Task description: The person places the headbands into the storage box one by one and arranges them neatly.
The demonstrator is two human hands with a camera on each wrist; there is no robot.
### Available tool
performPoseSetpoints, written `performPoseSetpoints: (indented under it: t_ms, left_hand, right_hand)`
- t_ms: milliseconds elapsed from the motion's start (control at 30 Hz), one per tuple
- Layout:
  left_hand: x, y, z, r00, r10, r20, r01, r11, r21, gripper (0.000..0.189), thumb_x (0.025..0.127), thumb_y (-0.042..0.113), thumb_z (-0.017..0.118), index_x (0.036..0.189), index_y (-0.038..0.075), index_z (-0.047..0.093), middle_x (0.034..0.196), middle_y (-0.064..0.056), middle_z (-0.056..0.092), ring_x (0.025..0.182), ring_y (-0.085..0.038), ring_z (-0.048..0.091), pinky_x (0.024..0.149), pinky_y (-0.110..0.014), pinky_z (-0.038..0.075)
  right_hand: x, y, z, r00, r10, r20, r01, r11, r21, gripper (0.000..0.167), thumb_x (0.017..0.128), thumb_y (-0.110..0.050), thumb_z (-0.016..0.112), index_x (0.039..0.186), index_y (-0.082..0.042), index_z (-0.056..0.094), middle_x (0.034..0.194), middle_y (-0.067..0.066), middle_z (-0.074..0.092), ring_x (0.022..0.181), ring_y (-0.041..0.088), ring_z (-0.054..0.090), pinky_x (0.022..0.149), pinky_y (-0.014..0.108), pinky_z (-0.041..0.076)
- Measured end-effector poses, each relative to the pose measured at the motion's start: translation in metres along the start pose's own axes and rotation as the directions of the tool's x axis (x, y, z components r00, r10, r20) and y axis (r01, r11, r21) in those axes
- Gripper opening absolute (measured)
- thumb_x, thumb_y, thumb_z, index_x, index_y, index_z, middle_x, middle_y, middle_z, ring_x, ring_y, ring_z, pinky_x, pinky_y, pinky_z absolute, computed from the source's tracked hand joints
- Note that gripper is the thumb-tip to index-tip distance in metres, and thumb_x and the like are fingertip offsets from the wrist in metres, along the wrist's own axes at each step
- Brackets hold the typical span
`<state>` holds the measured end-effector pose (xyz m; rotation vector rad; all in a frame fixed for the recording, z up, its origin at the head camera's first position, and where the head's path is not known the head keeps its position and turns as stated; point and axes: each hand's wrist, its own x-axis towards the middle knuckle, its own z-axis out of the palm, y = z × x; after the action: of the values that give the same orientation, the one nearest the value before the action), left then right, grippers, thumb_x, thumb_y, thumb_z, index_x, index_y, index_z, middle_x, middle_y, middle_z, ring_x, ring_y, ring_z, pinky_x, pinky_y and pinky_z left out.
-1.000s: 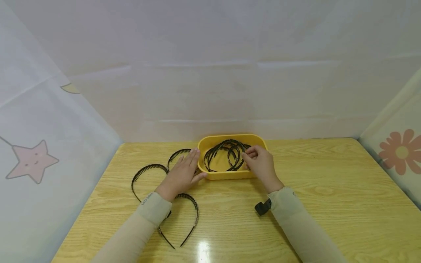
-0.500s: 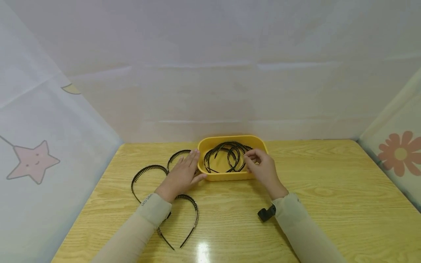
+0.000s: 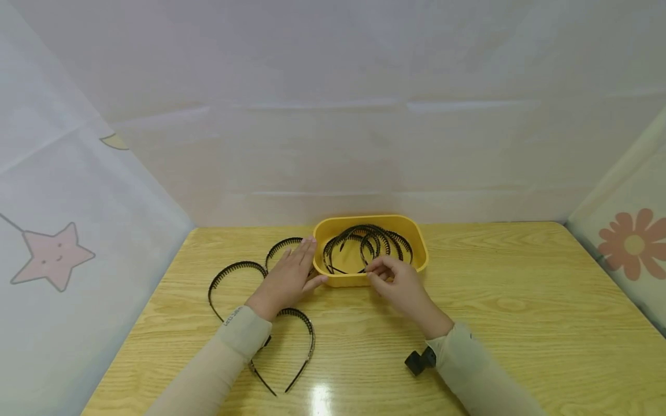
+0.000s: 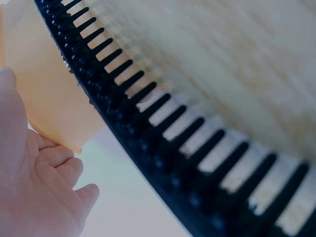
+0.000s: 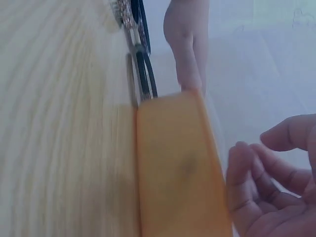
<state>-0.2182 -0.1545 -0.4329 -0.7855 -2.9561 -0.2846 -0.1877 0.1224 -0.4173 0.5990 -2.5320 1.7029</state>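
In the head view, my left hand (image 3: 287,282) lies with straight fingers against the left end of a yellow plastic box (image 3: 343,281). Several black toothed headbands (image 3: 347,233) lie overlapping inside this box. My right hand (image 3: 402,288) is over the box's front rim, its fingers bent and nothing visible between them. Thumb and fingertips of that hand (image 5: 274,173) stand apart beside the box wall (image 5: 177,168) in the right wrist view. Close to the left wrist camera, a headband (image 4: 133,123) with long teeth crosses the picture; the left fingers touch the box (image 4: 54,89) behind it.
On the wooden table (image 3: 520,300), headbands lie left of the box: one at the far side (image 3: 281,242), one further left (image 3: 235,265) and one nearer (image 3: 313,335), partly under the left arm. A pale cloth wall (image 3: 333,144) stands behind the table.
My right hand has drawn back from the headbands at the box's right side and moved left to its front rim, uncovering headbands there. The left hand has stayed in place.
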Motion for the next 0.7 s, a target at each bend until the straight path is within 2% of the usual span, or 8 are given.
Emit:
performPoseSetpoints:
  t_ms: [133, 333, 500, 700]
  left_hand:
    - [0.000, 0.000, 0.000, 1.000, -0.003, -0.008, 0.003, 1.000, -0.006, 0.087, 0.104, 0.057, 0.045, 0.160, -0.004, 0.019, 0.167, -0.019, 0.017, 0.154, -0.032, 0.017, 0.122, -0.057, 0.021]
    - [0.000, -0.001, 0.001, 1.000, -0.006, -0.013, 0.006, 1.000, -0.003, 0.088, 0.104, 0.059, 0.044, 0.160, -0.003, 0.017, 0.167, -0.019, 0.017, 0.154, -0.032, 0.017, 0.122, -0.057, 0.021]
    - [0.000, -0.001, 0.001, 1.000, -0.009, -0.007, 0.009, 1.000, -0.009, 0.088, 0.104, 0.059, 0.043, 0.161, -0.002, 0.016, 0.167, -0.019, 0.017, 0.155, -0.030, 0.015, 0.123, -0.056, 0.020]
    - [0.000, -0.001, 0.000, 1.000, -0.009, 0.003, 0.009, 1.000, -0.017, 0.088, 0.104, 0.059, 0.043, 0.161, -0.002, 0.015, 0.168, -0.018, 0.015, 0.155, -0.028, 0.011, 0.124, -0.055, 0.017]
  right_hand:
    - [-0.006, -0.003, 0.009, 0.994, 0.052, 0.092, -0.048, 0.998, -0.045, 0.009, 0.095, -0.005, 0.067, 0.103, 0.000, 0.070, 0.089, 0.003, 0.068, 0.078, 0.014, 0.062, 0.065, 0.024, 0.055]
    - [-0.013, -0.005, 0.024, 0.972, 0.084, 0.221, -0.075, 0.996, -0.046, 0.011, 0.093, -0.004, 0.065, 0.099, 0.002, 0.071, 0.086, 0.002, 0.068, 0.074, 0.012, 0.062, 0.064, 0.023, 0.054]
    - [-0.017, -0.003, 0.040, 0.940, 0.139, 0.311, -0.140, 0.990, -0.018, 0.010, 0.092, -0.005, 0.067, 0.098, 0.002, 0.072, 0.082, 0.002, 0.068, 0.069, 0.014, 0.064, 0.058, 0.023, 0.054]
    - [-0.023, 0.001, 0.059, 0.910, 0.134, 0.391, -0.139, 0.990, -0.015, 0.006, 0.091, -0.003, 0.068, 0.094, -0.001, 0.073, 0.077, -0.001, 0.067, 0.066, 0.011, 0.064, 0.058, 0.021, 0.054]
